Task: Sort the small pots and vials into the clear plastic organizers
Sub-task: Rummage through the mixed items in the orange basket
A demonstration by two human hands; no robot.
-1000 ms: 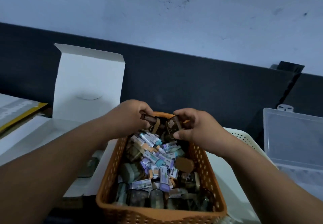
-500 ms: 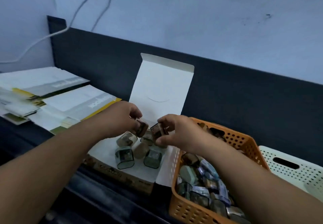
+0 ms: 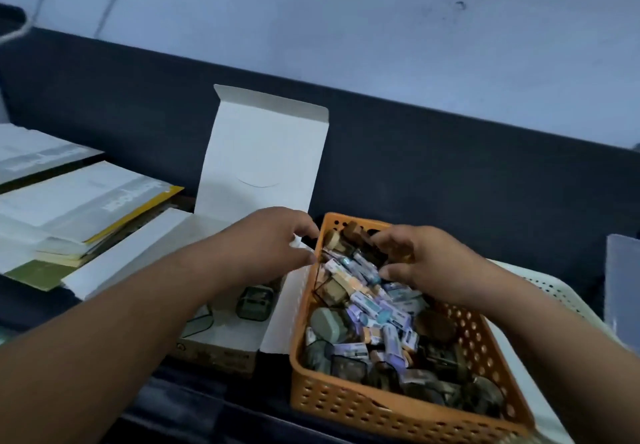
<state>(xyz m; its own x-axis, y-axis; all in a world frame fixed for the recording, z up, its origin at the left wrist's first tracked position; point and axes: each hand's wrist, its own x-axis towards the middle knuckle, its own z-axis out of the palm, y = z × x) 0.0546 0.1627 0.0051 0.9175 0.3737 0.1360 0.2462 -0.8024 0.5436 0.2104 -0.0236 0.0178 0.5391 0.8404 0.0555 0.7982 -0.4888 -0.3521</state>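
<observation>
- Pots (image 3: 329,320) and vials (image 3: 367,308) fill the basket (image 3: 398,412).
- Right hand (image 3: 429,263) over its 12 o'clock end, fingers curled; grip unclear.
- Left hand (image 3: 270,239) at its 11 o'clock rim, fingers loosely curled, empty.
- Box (image 3: 263,153) at 9 o'clock.

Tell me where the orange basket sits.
Head view, lower right: the orange basket sits between the open white box and the white basket.

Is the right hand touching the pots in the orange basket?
Touching. The head view shows the right hand, fingers curled round brown pots at the orange basket's far end.
</observation>
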